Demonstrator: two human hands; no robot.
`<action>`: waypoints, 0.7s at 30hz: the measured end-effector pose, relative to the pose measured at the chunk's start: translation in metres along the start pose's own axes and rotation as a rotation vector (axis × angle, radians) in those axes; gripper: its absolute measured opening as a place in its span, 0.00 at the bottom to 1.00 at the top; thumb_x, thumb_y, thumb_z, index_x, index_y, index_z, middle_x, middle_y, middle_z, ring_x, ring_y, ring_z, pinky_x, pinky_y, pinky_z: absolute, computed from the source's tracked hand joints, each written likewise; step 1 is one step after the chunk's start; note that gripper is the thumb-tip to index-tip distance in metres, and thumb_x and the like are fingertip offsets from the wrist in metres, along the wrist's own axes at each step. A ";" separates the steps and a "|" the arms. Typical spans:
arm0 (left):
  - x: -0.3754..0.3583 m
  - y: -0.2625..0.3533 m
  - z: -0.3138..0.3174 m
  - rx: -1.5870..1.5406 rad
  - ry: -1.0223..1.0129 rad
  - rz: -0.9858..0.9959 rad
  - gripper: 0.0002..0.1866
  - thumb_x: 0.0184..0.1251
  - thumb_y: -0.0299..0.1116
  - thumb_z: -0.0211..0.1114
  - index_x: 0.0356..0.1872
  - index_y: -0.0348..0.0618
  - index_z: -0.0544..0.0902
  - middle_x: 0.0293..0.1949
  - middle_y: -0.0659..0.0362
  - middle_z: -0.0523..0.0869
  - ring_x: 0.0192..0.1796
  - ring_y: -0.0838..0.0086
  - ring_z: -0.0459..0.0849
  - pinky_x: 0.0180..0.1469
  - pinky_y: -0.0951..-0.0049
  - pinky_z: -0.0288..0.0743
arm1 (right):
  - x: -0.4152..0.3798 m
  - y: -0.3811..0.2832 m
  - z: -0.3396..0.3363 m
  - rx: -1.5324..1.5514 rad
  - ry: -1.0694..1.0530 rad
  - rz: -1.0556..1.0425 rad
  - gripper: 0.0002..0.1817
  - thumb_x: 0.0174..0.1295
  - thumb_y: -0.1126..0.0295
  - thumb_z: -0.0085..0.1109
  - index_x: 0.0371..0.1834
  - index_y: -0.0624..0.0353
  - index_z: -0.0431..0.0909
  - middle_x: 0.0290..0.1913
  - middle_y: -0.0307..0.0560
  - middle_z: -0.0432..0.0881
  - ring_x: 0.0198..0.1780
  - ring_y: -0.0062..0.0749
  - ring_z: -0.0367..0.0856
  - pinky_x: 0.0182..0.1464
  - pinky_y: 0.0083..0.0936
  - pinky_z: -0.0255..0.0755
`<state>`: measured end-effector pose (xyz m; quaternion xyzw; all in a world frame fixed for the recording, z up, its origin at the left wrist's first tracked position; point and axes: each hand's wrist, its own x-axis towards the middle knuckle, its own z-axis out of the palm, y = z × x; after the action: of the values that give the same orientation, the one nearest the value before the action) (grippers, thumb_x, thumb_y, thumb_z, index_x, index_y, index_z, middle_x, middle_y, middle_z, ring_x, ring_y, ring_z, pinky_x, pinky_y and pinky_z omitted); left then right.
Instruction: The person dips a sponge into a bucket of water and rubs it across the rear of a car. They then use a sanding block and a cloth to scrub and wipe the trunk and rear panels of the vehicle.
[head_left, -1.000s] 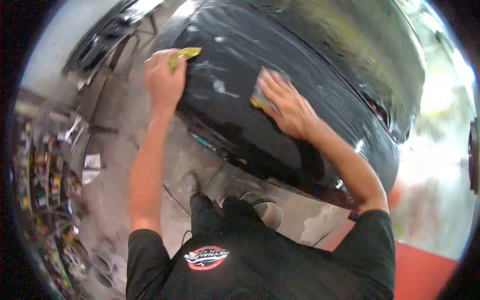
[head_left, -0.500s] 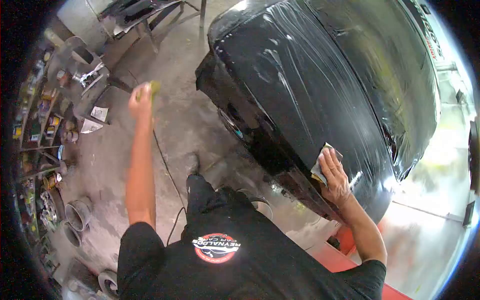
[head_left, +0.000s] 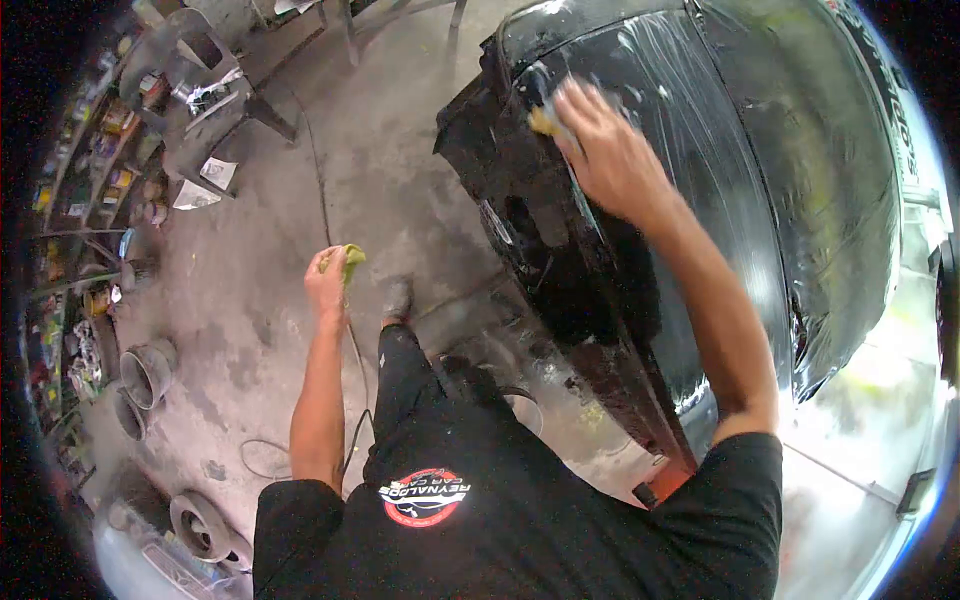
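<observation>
My right hand (head_left: pixel 605 150) lies over the far corner of a black car trunk lid (head_left: pixel 680 230), its outline slightly blurred. Under its fingers shows the yellowish edge of a folded sheet of sandpaper (head_left: pixel 542 121), pressed to the panel; the rest is covered by the hand. White wet streaks run over the dark surface. Off to the side, above the floor, my left hand (head_left: pixel 326 288) is closed around a crumpled yellow-green cloth (head_left: pixel 352 259), apart from the car.
Plastic film (head_left: pixel 840 150) covers the car's rear window area. A chair (head_left: pixel 215 110) with items on it stands left, beside shelves of cans (head_left: pixel 100 150). Buckets (head_left: pixel 148 375) sit on the floor (head_left: pixel 250 330), where a thin hose or cable (head_left: pixel 325 190) runs near my foot.
My right hand has slid with the sandpaper from the near part of the trunk lid to its far corner. My left hand has come lower and closer, still gripping the cloth.
</observation>
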<state>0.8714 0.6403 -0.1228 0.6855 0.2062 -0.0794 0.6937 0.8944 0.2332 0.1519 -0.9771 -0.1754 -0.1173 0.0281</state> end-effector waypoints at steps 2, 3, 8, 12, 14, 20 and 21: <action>0.005 -0.005 -0.019 0.000 0.036 -0.017 0.12 0.72 0.35 0.73 0.49 0.39 0.88 0.42 0.62 0.88 0.43 0.76 0.85 0.47 0.72 0.78 | -0.030 -0.013 -0.010 0.005 -0.065 0.041 0.27 0.75 0.63 0.57 0.70 0.70 0.74 0.75 0.67 0.72 0.77 0.62 0.69 0.78 0.48 0.64; 0.006 -0.004 -0.028 0.015 0.052 -0.021 0.12 0.72 0.35 0.73 0.49 0.39 0.88 0.42 0.62 0.88 0.43 0.76 0.85 0.48 0.72 0.78 | -0.038 -0.015 -0.012 -0.017 -0.084 0.048 0.27 0.74 0.64 0.57 0.71 0.70 0.74 0.75 0.67 0.72 0.77 0.62 0.69 0.78 0.47 0.64; 0.011 -0.001 -0.034 0.064 0.096 -0.057 0.11 0.71 0.33 0.72 0.48 0.38 0.88 0.41 0.62 0.88 0.43 0.78 0.84 0.48 0.74 0.78 | 0.005 0.009 0.009 -0.007 -0.006 0.112 0.25 0.71 0.69 0.57 0.69 0.70 0.76 0.73 0.68 0.75 0.75 0.63 0.72 0.78 0.46 0.65; 0.022 -0.017 -0.041 0.071 0.042 -0.091 0.11 0.71 0.34 0.72 0.48 0.38 0.87 0.41 0.62 0.88 0.44 0.77 0.84 0.49 0.73 0.78 | 0.058 0.055 0.023 -0.005 0.070 0.236 0.22 0.72 0.69 0.55 0.64 0.71 0.79 0.70 0.68 0.77 0.73 0.63 0.74 0.77 0.45 0.67; 0.024 -0.020 -0.052 0.088 0.036 -0.123 0.11 0.72 0.34 0.72 0.48 0.39 0.87 0.42 0.62 0.87 0.44 0.77 0.84 0.49 0.73 0.78 | 0.055 0.047 0.031 -0.027 0.064 0.250 0.22 0.73 0.67 0.55 0.65 0.69 0.79 0.70 0.67 0.78 0.73 0.63 0.74 0.78 0.48 0.65; 0.057 -0.035 -0.065 0.233 0.017 -0.172 0.11 0.72 0.35 0.71 0.48 0.41 0.87 0.43 0.61 0.87 0.45 0.77 0.83 0.48 0.73 0.78 | 0.033 0.033 0.012 0.084 0.011 0.134 0.21 0.75 0.68 0.53 0.67 0.66 0.79 0.71 0.65 0.77 0.74 0.59 0.74 0.79 0.49 0.64; 0.061 -0.030 -0.063 0.245 0.006 -0.175 0.11 0.72 0.35 0.71 0.48 0.41 0.87 0.42 0.62 0.87 0.45 0.77 0.83 0.48 0.73 0.78 | 0.037 0.052 0.009 0.043 0.037 0.151 0.20 0.75 0.69 0.52 0.65 0.65 0.79 0.70 0.65 0.78 0.73 0.58 0.75 0.77 0.48 0.66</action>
<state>0.9033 0.7112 -0.1729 0.7445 0.2561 -0.1623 0.5948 0.9483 0.1974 0.1518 -0.9843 -0.1031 -0.1293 0.0611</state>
